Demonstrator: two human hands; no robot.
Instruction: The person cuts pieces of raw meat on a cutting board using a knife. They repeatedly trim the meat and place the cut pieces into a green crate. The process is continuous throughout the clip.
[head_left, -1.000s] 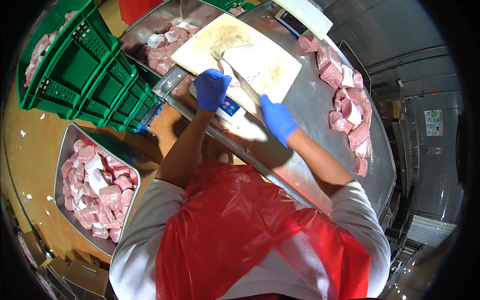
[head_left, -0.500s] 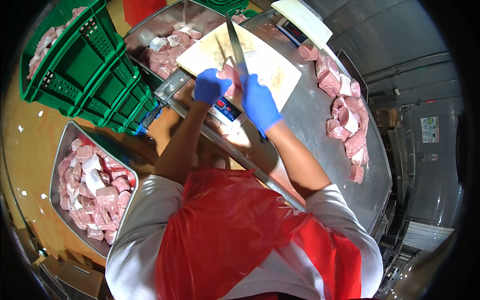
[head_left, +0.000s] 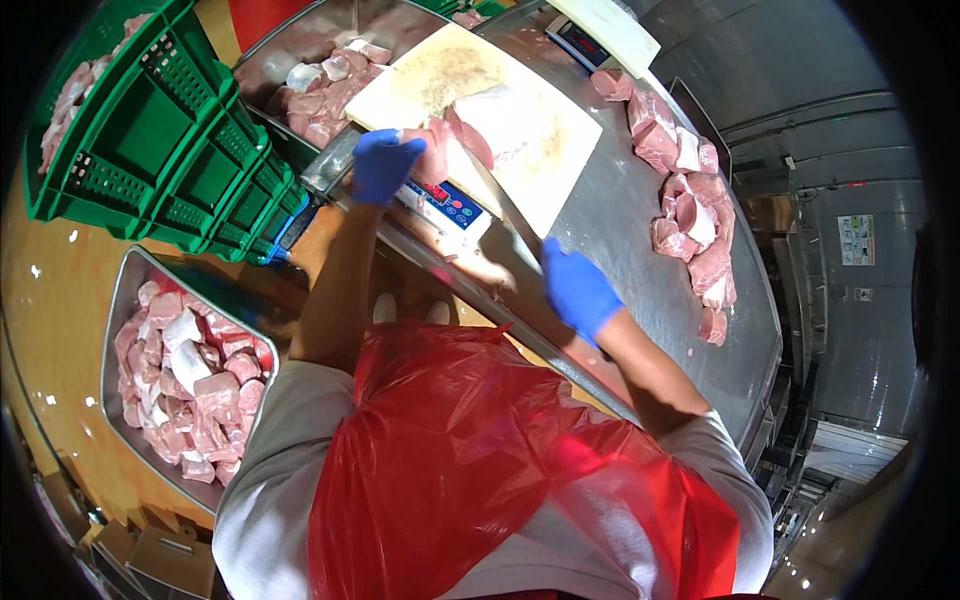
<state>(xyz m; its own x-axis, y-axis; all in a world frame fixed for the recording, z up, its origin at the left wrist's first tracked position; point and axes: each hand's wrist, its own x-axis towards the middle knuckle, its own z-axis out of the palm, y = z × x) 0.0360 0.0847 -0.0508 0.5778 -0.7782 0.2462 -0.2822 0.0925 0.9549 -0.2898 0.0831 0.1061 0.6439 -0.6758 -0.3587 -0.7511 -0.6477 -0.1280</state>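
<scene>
My left hand (head_left: 385, 166), in a blue glove, is closed on a pale pink piece of raw meat (head_left: 430, 160) at the near left side of the white cutting board (head_left: 425, 85). My right hand (head_left: 580, 290), gloved in blue too, grips a long knife (head_left: 510, 212). Its blade slants up and left across the board's near edge, the tip close to the meat. A larger cut of meat (head_left: 478, 140) with white fat lies on the board, just right of the held piece. Below the board's near edge shows the blue panel of a scale (head_left: 450, 205).
Meat chunks (head_left: 690, 215) lie in a row along the right of the steel table (head_left: 620, 230). A second scale (head_left: 580, 45) stands far right. Stacked green crates (head_left: 150, 140) rise at left. Steel tubs of meat stand beyond the board (head_left: 390, 25) and at lower left (head_left: 112, 370).
My right hand has drawn the knife back toward me and to the right, off the meat. My left hand has shifted left with a piece of meat, apart from the larger cut.
</scene>
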